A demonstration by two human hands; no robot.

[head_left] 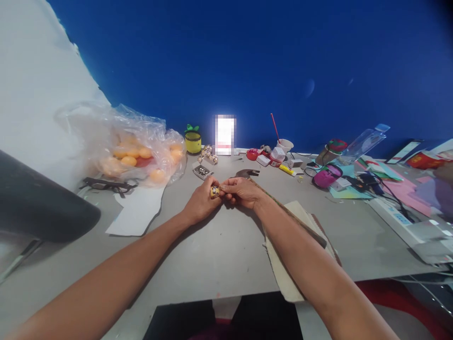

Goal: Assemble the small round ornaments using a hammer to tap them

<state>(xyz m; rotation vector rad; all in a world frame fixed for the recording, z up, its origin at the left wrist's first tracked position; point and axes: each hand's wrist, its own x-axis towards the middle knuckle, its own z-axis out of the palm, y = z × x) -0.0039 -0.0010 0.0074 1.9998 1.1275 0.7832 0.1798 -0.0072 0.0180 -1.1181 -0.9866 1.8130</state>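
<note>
Hands meeting over a small yellow ball at the middle of the desk.

Left hand (201, 200) and right hand (241, 191) press together from either side, fingertips pinching the small yellow ball (214, 191), which bears dark markings and sits between them just above the grey desk (219, 255). Just behind the right hand lies a hammer (247, 174), its handle running under the right forearm across a cloth (283, 264). A small tray of beads (202, 171) rests just beyond the left hand. Farther back stand a yellow cup (193, 141) and a white paper cup (285, 145) with a red stick. To the left, a clear plastic bag of orange balls (134, 153) sits near black glasses (106, 185) and white paper (136, 212). A power strip (399, 217) lies well to the right.
</note>
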